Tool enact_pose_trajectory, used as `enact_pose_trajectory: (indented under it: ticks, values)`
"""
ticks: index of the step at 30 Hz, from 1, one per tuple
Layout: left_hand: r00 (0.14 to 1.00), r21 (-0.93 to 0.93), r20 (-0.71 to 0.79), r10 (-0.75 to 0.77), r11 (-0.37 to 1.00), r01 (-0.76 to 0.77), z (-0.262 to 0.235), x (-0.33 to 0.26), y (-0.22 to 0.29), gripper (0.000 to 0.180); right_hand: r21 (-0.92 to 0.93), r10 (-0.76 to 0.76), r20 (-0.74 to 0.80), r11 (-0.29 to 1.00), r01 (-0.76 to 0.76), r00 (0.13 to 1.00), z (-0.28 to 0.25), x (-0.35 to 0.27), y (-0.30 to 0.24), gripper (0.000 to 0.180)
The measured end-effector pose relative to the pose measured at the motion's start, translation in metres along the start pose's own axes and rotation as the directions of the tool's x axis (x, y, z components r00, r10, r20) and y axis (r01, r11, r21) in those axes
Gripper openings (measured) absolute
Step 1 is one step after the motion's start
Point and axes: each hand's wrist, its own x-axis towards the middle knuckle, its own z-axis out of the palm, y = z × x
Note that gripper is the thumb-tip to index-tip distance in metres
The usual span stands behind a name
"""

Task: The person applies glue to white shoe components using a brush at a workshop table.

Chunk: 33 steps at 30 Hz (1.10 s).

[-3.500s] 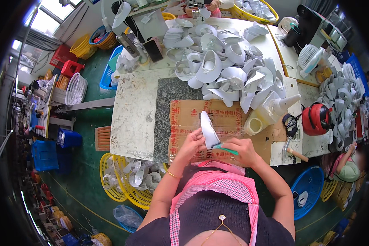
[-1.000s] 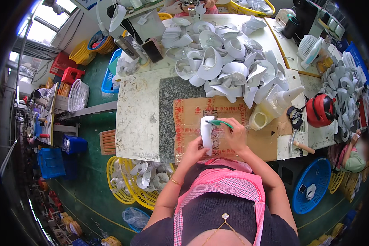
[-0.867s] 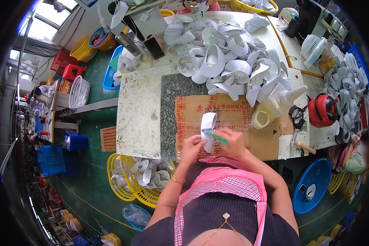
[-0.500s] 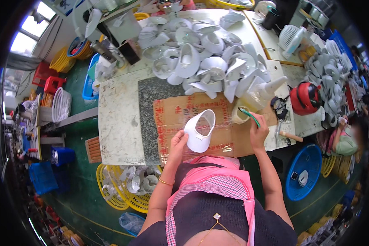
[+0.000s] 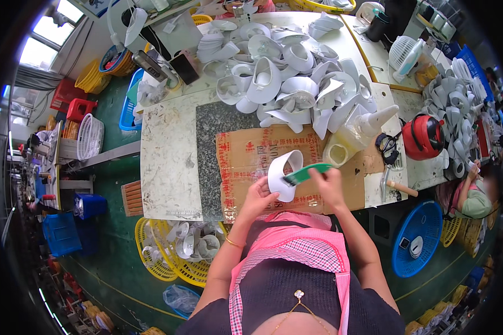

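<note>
My left hand grips a white shoe upper by its left edge, holding it above the brown cardboard sheet. The upper is a curved piece with an oval opening. In my right hand is a green-handled brush, its dark tip at the upper's right side; whether it touches cannot be told. Just beyond my right hand stands a translucent pot with an open round mouth and a pale spout, apparently holding yellowish liquid. A large heap of white shoe uppers covers the table behind the cardboard.
Right of the cardboard lie a wooden-handled hammer, a black looped item and a red round container. More uppers are piled farther right, near another person. Yellow baskets with white pieces sit below the table's front-left edge.
The brush has come away from the pot's mouth and moved left to the upper, its tip now pointing left. My left hand and the upper have shifted slightly right in view.
</note>
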Motion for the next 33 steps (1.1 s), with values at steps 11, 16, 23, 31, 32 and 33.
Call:
enact_pose_trajectory:
  ticks: [11, 16, 23, 31, 32, 33]
  values:
    - [0.994, -0.32, 0.037, -0.107, 0.941, 0.113, -0.02, 0.0, 0.009, 0.048, -0.167, -0.51, 0.483, 0.744, 0.647, 0.712, 0.007, 0.018, -0.014, 0.034]
    - [0.987, -0.406, 0.093, -0.133, 0.9, 0.16, -0.025, 0.003, 0.01, 0.049, -0.127, -0.485, 0.365, 0.82, 0.558, 0.795, -0.002, 0.013, -0.007, 0.034]
    - [0.983, -0.501, 0.061, -0.176, 0.846, 0.182, -0.024, 0.004, 0.014, 0.047, -0.127, -0.642, 0.377, 0.678, 0.724, 0.667, -0.008, -0.016, 0.004, 0.025]
    - [0.986, -0.494, -0.005, -0.165, 0.858, 0.141, -0.026, 0.002, 0.002, 0.048, -0.061, 0.08, -0.118, 0.994, -0.087, 0.99, 0.018, -0.013, 0.018, 0.014]
    - [0.985, -0.495, -0.022, -0.173, 0.858, 0.14, -0.026, 0.001, 0.0, 0.048, -0.059, 0.08, -0.121, 0.994, -0.087, 0.989, 0.016, -0.013, 0.021, 0.014]
    - [0.985, -0.492, -0.019, -0.173, 0.859, 0.141, -0.028, 0.001, -0.001, 0.048, -0.019, 0.018, -0.176, 1.0, -0.021, 0.984, 0.015, -0.015, 0.022, 0.015]
